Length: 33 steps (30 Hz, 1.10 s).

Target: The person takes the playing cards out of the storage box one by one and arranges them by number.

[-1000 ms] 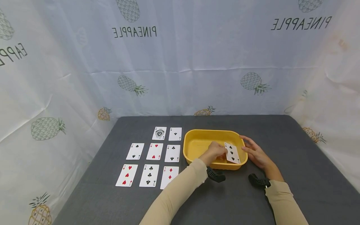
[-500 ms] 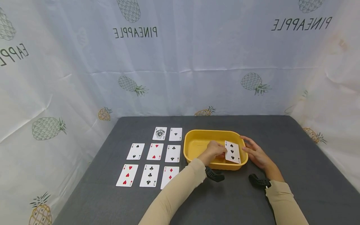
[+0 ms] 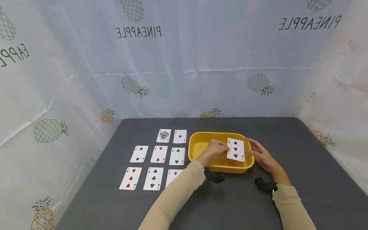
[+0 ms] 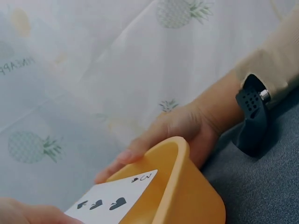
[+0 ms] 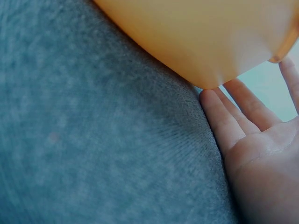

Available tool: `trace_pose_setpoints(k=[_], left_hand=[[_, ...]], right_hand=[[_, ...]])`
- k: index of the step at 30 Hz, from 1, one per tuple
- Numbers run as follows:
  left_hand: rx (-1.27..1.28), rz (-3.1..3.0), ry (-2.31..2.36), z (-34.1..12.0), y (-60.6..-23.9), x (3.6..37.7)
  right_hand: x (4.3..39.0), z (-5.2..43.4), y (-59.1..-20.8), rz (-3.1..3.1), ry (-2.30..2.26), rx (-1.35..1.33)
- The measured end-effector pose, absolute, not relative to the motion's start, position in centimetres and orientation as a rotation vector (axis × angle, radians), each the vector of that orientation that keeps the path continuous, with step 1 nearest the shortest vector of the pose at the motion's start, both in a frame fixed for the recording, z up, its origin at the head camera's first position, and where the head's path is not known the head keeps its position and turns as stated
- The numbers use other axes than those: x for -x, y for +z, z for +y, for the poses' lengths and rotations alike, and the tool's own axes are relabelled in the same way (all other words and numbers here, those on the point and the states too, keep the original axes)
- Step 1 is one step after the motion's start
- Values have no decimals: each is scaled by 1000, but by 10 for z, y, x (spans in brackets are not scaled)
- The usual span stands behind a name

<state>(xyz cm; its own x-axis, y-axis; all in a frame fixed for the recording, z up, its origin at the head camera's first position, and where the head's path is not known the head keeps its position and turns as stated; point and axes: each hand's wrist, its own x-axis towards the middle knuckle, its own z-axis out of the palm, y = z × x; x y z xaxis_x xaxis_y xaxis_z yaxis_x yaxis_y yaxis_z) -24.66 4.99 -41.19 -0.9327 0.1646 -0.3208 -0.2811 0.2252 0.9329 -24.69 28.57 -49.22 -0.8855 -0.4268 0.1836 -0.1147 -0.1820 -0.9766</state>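
While left hand [image 3: 215,149] pinches card [image 3: 235,149], tub [image 3: 195,150] floor mostly hidden

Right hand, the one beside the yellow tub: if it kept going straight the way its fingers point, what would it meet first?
The right hand would likely meet the yellow tub first; its straight fingers already lie against the tub's outer wall.

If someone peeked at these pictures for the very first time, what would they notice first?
Probably the bright yellow tub on the dark grey table, because the left hand pinches a three of spades right above it, face up. The right hand rests with straight fingers against the tub's right side. To the left of the tub lie rows of face-up playing cards.
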Motion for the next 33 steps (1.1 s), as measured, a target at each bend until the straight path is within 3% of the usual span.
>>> trace_pose_setpoints(k=[14,33], left_hand=[[23,2146,1771,27,-403,245],[16,2234,1813,-39,-402,247]], right_hand=[[245,285,-492,1927,-2127,571],[245,287,-490,1861,-2147,632]])
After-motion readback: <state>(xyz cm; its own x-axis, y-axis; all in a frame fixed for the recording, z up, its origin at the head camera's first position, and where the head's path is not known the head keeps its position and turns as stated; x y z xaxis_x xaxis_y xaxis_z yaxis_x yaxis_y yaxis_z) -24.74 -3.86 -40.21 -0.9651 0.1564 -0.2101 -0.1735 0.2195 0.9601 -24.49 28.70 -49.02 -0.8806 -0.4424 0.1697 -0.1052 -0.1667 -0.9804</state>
